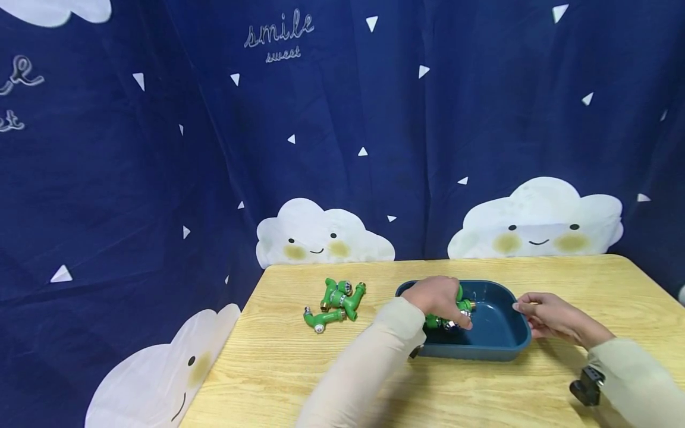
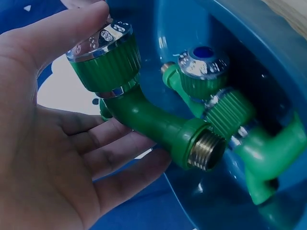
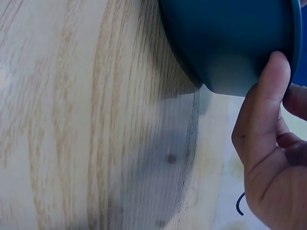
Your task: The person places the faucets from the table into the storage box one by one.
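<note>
My left hand (image 1: 440, 297) is over the left part of a blue plastic basin (image 1: 497, 353). It grips a green plastic faucet (image 2: 148, 115): in the left wrist view the thumb lies on the chromed knob and the fingers curl under the body, with the brass-threaded end sticking out. Two more green faucets lie inside the basin, one with a blue-capped knob (image 2: 204, 69), the other (image 2: 268, 151) closer to the wall. At the basin's right end, my right hand (image 1: 556, 320) pinches the rim between thumb and fingers.
Several green faucets (image 1: 337, 298) lie close together on the wooden table (image 1: 267, 356), left of the basin. Behind the table hangs a dark blue curtain (image 1: 342, 107) printed with clouds and white triangles.
</note>
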A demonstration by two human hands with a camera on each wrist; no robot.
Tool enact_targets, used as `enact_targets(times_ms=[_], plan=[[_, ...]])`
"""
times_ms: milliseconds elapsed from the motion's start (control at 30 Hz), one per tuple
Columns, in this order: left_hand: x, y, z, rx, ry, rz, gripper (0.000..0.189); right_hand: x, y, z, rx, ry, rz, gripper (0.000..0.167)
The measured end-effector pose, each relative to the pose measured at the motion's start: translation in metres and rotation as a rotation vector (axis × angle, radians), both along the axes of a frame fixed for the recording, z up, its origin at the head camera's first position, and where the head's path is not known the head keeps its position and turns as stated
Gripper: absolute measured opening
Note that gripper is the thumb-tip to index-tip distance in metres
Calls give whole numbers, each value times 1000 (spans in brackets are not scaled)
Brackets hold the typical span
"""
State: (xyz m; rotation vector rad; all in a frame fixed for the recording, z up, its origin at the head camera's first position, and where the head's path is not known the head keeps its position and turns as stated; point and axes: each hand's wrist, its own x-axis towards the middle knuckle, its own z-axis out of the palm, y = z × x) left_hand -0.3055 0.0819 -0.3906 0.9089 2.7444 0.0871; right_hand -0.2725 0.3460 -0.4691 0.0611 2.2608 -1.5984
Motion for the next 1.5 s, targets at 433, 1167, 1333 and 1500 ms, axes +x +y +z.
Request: enact_targets(times_ms=[433, 1167, 1333, 1500], plan=[[-9, 16, -9, 9, -86, 62, 59, -3, -2, 0, -11, -9, -9, 21], [12, 54, -8, -67, -71, 79, 42, -1, 4, 3, -29, -29, 9, 23], [16, 60, -5, -79, -92, 102, 36, -2, 3, 2, -17, -29, 11, 23], [15, 64, -8, -77, -94, 116, 39, -3, 3, 0, -40, -35, 29, 22]])
